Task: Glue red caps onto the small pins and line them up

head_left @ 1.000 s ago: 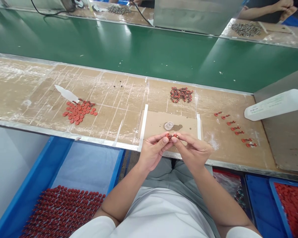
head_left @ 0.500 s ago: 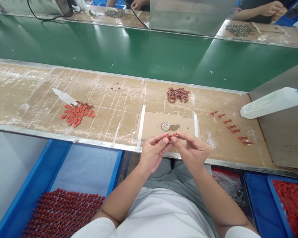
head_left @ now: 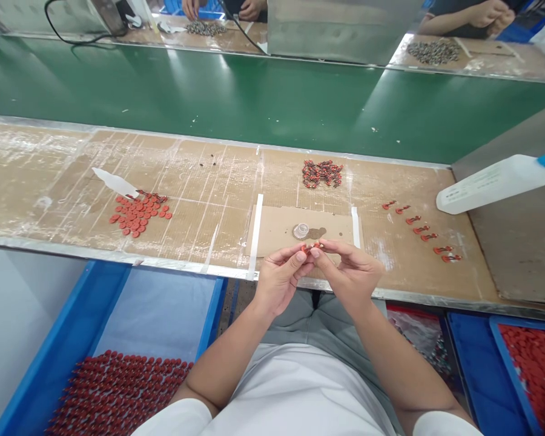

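Note:
My left hand (head_left: pixel 278 275) pinches a small red disc-like piece (head_left: pixel 304 248) between thumb and fingers. My right hand (head_left: pixel 353 272) is closed on a small red-and-dark figure (head_left: pixel 318 245), its end close against the red piece. Whether the two parts are joined I cannot make out. Just beyond my fingertips, a small clear cup (head_left: pixel 301 231) sits on a taped cardboard sheet (head_left: pixel 275 227) beside a dark wet-looking stain. Farther back lies a heap of red-and-dark figures (head_left: pixel 322 174). Red discs (head_left: pixel 136 218) are spread out at the left.
Several figures on red bases (head_left: pixel 421 230) line the right side near a leaning white bottle (head_left: pixel 495 183). A white pointed object (head_left: pixel 114 183) touches the discs. Blue bins (head_left: pixel 79 315) flank me below the table. Across the green belt (head_left: pixel 254 97), co-workers' hands (head_left: pixel 251 10) show.
The view has shifted slightly. My hands keep almost the same pose, the two small parts still held together between them. Across the belt, another co-worker's hand has come into view.

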### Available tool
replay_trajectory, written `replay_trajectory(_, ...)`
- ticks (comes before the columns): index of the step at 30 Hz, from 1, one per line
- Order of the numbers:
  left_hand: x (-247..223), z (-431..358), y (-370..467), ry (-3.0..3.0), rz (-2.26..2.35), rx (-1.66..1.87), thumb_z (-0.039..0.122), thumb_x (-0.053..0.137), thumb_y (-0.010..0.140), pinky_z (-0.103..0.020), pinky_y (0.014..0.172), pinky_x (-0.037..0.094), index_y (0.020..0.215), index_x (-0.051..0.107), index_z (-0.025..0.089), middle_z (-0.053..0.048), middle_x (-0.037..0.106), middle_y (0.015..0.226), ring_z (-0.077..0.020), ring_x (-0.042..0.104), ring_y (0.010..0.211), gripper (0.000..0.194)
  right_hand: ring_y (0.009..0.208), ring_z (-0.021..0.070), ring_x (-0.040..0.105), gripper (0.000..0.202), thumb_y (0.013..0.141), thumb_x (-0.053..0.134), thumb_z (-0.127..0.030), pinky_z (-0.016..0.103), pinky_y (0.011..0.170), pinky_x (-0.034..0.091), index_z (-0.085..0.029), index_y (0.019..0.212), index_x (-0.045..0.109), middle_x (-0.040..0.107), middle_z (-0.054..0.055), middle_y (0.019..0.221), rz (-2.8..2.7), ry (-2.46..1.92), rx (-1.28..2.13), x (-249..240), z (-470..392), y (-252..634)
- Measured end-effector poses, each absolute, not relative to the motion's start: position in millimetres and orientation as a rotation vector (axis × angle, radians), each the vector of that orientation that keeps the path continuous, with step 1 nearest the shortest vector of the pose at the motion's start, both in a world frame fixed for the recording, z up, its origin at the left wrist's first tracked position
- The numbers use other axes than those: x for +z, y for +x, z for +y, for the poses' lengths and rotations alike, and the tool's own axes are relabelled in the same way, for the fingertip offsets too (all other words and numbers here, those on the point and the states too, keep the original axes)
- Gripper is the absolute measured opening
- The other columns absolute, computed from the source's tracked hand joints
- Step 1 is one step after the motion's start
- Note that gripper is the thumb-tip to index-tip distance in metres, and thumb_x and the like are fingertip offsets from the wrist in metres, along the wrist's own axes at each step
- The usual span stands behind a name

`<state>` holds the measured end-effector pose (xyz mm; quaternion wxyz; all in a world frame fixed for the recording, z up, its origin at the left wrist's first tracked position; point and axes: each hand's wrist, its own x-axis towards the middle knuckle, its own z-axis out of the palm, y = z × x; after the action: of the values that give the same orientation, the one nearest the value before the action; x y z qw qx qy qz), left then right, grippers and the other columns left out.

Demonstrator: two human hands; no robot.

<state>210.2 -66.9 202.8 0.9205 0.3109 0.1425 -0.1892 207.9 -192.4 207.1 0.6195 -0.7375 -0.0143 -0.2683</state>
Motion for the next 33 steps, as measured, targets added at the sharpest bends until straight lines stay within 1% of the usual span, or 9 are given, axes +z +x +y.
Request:
replay_trajectory(6, 202.6, -68.2, 210.6, 0.624, 0.237, -0.379, 0.019, 0.077, 0.076, -0.018, 0.081, 0.056, 0.090, 0.077, 0.018, -0.005, 0.077, 0.095, -0.0117, 0.072, 0.087, 0.015, 0.079, 0.0173, 0.071, 0.025, 0.071, 0.079, -0.017, 0.033, 0.076, 0.060, -0.027, 0.094, 0.076, 0.076, 0.002, 0.089, -0.069, -1.697, -0.610, 207.0, -194.2, 207.4)
replay_trajectory(11, 202.6, -68.7, 212.2, 0.628, 0.264, -0.359, 0.019, 0.080, 0.072, -0.017, 0.078, 0.056, 0.092, 0.076, 0.017, -0.006, 0.077, 0.092, -0.0122, 0.072, 0.083, 0.020, 0.074, 0.0168, 0.070, 0.025, 0.072, 0.079, -0.016, 0.031, 0.067, 0.058, -0.025, 0.095, 0.076, 0.076, 0.003, 0.088, -0.062, -1.715, -0.608, 204.6, -195.1, 206.7)
replay_trajectory(14, 201.9, -69.1, 213.0, 0.613, 0.282, -0.328, 0.019, 0.081, 0.070, -0.017, 0.075, 0.057, 0.083, 0.075, 0.016, -0.005, 0.077, 0.089, -0.0120, 0.072, 0.082, 0.015, 0.072, 0.0159, 0.069, 0.026, 0.071, 0.079, -0.015, 0.030, 0.064, 0.056, -0.026, 0.094, 0.076, 0.076, 0.003, 0.086, -0.074, -1.730, -0.607, 203.8, -194.7, 207.5)
replay_trajectory(17, 201.5, -69.6, 212.2, 0.613, 0.303, -0.304, 0.019, 0.080, 0.071, -0.017, 0.076, 0.057, 0.076, 0.074, 0.015, -0.004, 0.077, 0.086, -0.0116, 0.072, 0.082, 0.009, 0.071, 0.0163, 0.069, 0.024, 0.072, 0.079, -0.017, 0.031, 0.063, 0.057, -0.026, 0.094, 0.076, 0.076, 0.003, 0.085, -0.076, -1.753, -0.613, 204.0, -193.8, 208.5)
replay_trajectory(20, 202.7, -69.8, 210.4, 0.644, 0.292, -0.294, 0.019, 0.078, 0.073, -0.020, 0.082, 0.057, 0.080, 0.076, 0.016, -0.005, 0.077, 0.090, -0.0133, 0.072, 0.087, 0.008, 0.072, 0.0168, 0.069, 0.023, 0.072, 0.079, -0.017, 0.031, 0.065, 0.058, -0.026, 0.093, 0.076, 0.076, 0.003, 0.085, -0.071, -1.754, -0.623, 204.8, -193.2, 209.2)
replay_trajectory(24, 204.9, -69.4, 208.7, 0.674, 0.238, -0.302, 0.017, 0.077, 0.075, -0.023, 0.087, 0.056, 0.087, 0.077, 0.016, -0.007, 0.077, 0.096, -0.0160, 0.072, 0.093, 0.012, 0.070, 0.0162, 0.069, 0.021, 0.071, 0.080, -0.020, 0.031, 0.064, 0.059, -0.024, 0.091, 0.076, 0.076, 0.003, 0.084, -0.044, -1.741, -0.630, 205.1, -193.6, 209.8)
replay_trajectory(29, 204.8, -70.1, 208.0, 0.682, 0.209, -0.306, 0.015, 0.076, 0.076, -0.022, 0.089, 0.056, 0.089, 0.077, 0.016, -0.006, 0.077, 0.098, -0.0156, 0.072, 0.094, 0.013, 0.068, 0.0166, 0.070, 0.018, 0.070, 0.080, -0.024, 0.031, 0.066, 0.061, -0.023, 0.087, 0.076, 0.076, 0.003, 0.082, 0.026, -1.721, -0.593, 203.7, -195.7, 211.2)
replay_trajectory(33, 206.0, -72.2, 205.3, 0.702, 0.194, -0.294, 0.015, 0.075, 0.076, -0.024, 0.090, 0.056, 0.089, 0.077, 0.017, -0.006, 0.076, 0.098, -0.0165, 0.072, 0.095, 0.013, 0.065, 0.0162, 0.070, 0.017, 0.069, 0.081, -0.025, 0.030, 0.064, 0.062, -0.022, 0.085, 0.076, 0.076, 0.003, 0.079, 0.053, -1.695, -0.565, 204.7, -198.2, 211.6)
